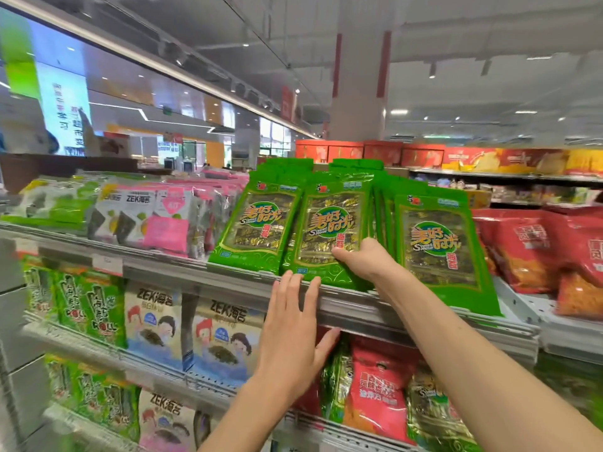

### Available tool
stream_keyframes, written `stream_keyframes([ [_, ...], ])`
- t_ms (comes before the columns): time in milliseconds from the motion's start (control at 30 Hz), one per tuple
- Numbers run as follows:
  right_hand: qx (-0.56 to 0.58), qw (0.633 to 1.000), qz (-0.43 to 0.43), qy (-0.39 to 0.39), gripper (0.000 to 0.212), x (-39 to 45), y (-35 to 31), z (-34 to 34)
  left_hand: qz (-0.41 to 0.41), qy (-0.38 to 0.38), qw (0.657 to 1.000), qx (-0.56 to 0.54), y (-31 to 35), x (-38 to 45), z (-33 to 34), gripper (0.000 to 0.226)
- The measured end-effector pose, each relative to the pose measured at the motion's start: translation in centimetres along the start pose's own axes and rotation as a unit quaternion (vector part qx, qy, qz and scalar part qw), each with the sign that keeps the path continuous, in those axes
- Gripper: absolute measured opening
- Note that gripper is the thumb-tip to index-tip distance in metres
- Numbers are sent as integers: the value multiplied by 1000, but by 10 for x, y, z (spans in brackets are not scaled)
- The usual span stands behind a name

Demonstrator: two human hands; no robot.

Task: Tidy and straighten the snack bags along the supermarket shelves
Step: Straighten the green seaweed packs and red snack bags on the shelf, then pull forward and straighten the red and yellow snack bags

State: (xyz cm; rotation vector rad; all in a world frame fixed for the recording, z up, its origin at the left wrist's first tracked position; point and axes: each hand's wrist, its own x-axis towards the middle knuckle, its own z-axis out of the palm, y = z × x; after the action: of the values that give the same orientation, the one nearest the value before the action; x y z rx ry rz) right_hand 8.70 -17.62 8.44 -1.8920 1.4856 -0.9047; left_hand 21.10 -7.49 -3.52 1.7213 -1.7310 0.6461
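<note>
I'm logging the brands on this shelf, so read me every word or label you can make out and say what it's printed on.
"ZEK海苔": white and pink seaweed bags, top shelf.
"ZEK海苔": pale blue cartoon bags, second shelf.
"美好时光" and "海苔": green seaweed bags, the middle one held in the right hand.
"ROLL": green roll bags.
Red bags, shelf price tag, wall sign: too blurred to read.

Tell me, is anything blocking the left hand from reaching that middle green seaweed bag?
Nothing visible does. The left hand is open at the shelf edge, its fingertips just below the middle green bag, which the right hand already grips.
</note>
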Motion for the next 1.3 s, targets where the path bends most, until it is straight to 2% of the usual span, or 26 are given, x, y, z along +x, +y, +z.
stream_keyframes([
  [67, -51, 999, 6, 3, 47, -1, 2, -4, -2, 6, 1000, 2, 1, 0, 1, 80],
  [200, -188, 982, -11, 23, 52, -10, -4, -1, -7, 2, 1000, 1, 3, 0, -1, 80],
  [333, -312, 941, -38, 127, 65, -23, -11, 10, -12, -2, 1000, -19, 3, 0, -2, 79],
  [500, -355, 905, -109, 208, 74, -44, -10, 15, -33, 18, 998, -53, 8, -2, -2, 76],
  [600, -309, 909, -174, 219, 76, -65, 3, 1, -59, 37, 994, -80, 15, 0, 0, 70],
  [733, -204, 906, -265, 258, 46, -105, 44, -39, -109, 78, 979, -156, 50, 7, -4, 58],
  [800, -141, 928, -236, 250, 40, -126, 74, -65, -104, 97, 968, -208, 84, 8, -7, 55],
  [967, -21, 970, -86, 225, 23, -174, 169, -157, -55, 138, 931, -334, 200, 5, -16, 40],
  [1067, 12, 976, -15, 217, 11, -203, 228, -226, -52, 120, 916, -379, 282, 3, -19, 34],
  [1167, 59, 973, 25, 220, 8, -231, 282, -289, -62, 102, 898, -423, 361, -3, -18, 24],
  [1300, 117, 961, 63, 242, 7, -260, 341, -362, -73, 60, 880, -466, 449, -9, -17, 25],
])
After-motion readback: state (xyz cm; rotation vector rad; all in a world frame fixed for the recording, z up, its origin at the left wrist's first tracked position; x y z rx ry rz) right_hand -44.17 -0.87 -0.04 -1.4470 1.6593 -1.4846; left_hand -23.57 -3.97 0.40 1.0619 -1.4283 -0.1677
